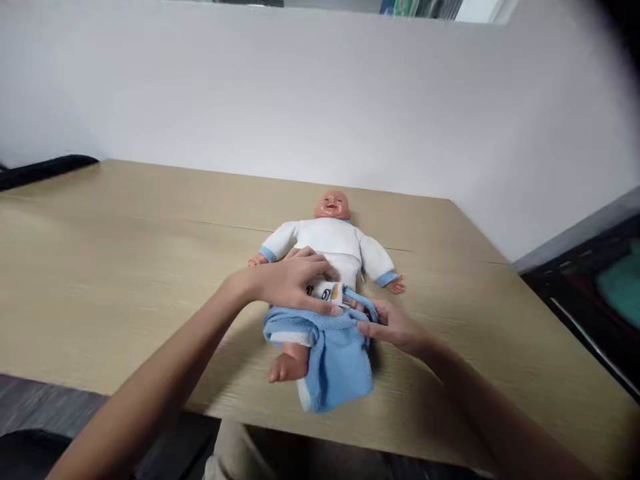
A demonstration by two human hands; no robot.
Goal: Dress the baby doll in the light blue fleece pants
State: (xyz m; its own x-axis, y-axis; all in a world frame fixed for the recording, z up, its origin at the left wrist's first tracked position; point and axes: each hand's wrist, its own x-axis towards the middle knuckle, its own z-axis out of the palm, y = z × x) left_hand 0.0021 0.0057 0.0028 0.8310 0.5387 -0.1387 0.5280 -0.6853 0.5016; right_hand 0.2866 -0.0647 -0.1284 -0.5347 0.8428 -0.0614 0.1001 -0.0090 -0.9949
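A baby doll (330,233) lies face up on the table, head away from me, in a white top with blue cuffs. Blue trousers (345,367) cover its lower part; one bare foot (290,363) sticks out of a leg, while the other leg hangs flat with no foot showing. My left hand (295,280) rests across the doll's middle, thumb apart from the fingers and near the waistband, over a white cloth with a dark print (320,290). On the right, my right hand (393,325) pinches the blue waistband, which stands away from the doll's hip.
The wooden table (150,253) reaches to a white wall (300,100). A thin seam crosses the tabletop. Black objects stand past its left (50,170) and right (575,293) edges. My legs (240,453) are below the front edge.
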